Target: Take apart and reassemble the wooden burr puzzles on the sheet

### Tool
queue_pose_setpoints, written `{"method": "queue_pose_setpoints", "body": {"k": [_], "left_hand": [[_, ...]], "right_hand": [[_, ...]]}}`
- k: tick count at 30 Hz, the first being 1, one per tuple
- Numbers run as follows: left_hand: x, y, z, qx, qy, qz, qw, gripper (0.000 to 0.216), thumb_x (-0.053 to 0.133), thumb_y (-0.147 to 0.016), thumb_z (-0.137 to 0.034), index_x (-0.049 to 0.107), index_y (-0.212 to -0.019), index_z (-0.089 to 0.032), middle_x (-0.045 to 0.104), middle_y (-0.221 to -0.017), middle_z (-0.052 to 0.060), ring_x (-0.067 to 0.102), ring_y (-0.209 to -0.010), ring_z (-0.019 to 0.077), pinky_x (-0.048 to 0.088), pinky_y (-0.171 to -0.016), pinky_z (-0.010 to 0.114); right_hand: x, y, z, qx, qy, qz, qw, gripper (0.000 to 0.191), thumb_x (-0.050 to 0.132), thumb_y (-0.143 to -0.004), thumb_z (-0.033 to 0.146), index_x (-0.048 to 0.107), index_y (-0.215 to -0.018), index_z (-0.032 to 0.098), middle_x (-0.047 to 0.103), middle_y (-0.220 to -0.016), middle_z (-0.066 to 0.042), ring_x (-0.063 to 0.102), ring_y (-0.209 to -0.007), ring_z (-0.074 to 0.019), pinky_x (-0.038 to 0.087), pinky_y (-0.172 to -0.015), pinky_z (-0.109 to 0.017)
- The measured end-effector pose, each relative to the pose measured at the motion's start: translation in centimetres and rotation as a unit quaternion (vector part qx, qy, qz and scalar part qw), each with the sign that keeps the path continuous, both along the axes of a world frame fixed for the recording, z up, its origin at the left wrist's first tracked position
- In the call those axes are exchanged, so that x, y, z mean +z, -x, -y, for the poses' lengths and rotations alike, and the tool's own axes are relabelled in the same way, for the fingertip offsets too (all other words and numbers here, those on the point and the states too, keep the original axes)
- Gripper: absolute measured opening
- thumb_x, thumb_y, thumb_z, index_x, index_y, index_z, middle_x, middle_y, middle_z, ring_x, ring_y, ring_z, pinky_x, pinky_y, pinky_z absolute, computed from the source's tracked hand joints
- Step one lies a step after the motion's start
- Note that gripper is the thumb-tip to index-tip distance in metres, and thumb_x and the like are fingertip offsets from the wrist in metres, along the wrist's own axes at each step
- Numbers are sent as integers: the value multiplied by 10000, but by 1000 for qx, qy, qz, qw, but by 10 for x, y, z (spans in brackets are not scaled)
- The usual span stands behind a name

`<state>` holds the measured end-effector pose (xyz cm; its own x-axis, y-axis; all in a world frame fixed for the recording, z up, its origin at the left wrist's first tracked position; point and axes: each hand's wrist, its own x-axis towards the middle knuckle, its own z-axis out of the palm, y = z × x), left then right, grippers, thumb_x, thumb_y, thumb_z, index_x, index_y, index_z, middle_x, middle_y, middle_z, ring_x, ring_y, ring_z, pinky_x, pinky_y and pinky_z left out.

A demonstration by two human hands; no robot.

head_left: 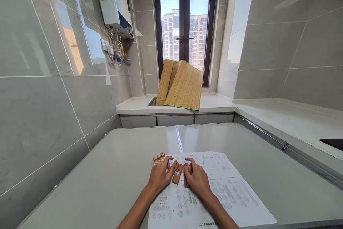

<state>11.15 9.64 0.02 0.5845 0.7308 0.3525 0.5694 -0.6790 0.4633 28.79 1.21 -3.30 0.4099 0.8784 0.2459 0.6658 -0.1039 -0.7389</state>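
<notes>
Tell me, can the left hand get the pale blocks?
Probably yes: the pale blocks sit right by the left hand, on its far side, and nothing seems to block the way. That hand is at the brown pieces, though, so it might have to turn from those first.

The person's left hand is palm down at the left edge of the printed sheet, fingers bent, thumb pointing inward over the paper. The right hand is palm down over the sheet, fingers curled, thumb toward the left hand. The bare left forearm slants in beside the sheet; the bare right forearm crosses over it.
</notes>
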Motion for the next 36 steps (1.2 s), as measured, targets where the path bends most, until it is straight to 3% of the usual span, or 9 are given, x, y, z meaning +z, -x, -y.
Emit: {"method": "queue_pose_setpoints", "body": {"k": [11,23,25,30,36], "left_hand": [[0,-1,4,8,29,-44,999,255,470,-941,-345,606,-1135,-250,664,-609,-4,656,-609,245,369,-578,301],[1,0,4,12,5,-27,1000,235,463,-947,-339,633,-1078,-244,608,-619,1,618,-600,221,374,-566,298],[4,0,6,-10,-1,-12,1000,229,468,-953,-353,628,-1076,-246,631,-692,14,641,-688,231,421,-610,311],[13,-1,14,-86,-33,23,995,262,613,-870,-381,614,-1097,-251,631,-1093,87,625,-946,267,502,-814,391],[19,0,20,-131,-40,20,990,356,688,-773,-339,607,-1111,-262,615,-1110,85,598,-1020,294,485,-931,446]], "right_hand": [[2,5,-2,-15,35,100,994,236,409,-996,329,615,-1071,241,764,-825,-51,702,-773,-241,325,-594,-288],[-3,6,-3,-5,42,130,991,265,374,-1020,299,605,-1128,223,773,-837,-71,714,-770,-244,341,-607,-289],[-3,7,-3,0,35,122,992,278,356,-1022,293,604,-1128,225,769,-827,-68,710,-761,-243,344,-608,-287],[3,9,0,30,8,77,997,279,343,-1020,272,607,-1104,235,770,-852,-53,706,-747,-224,364,-631,-282],[11,13,4,110,-26,16,993,323,303,-1032,320,601,-1136,250,766,-843,-25,713,-780,-221,406,-681,-282]]}}
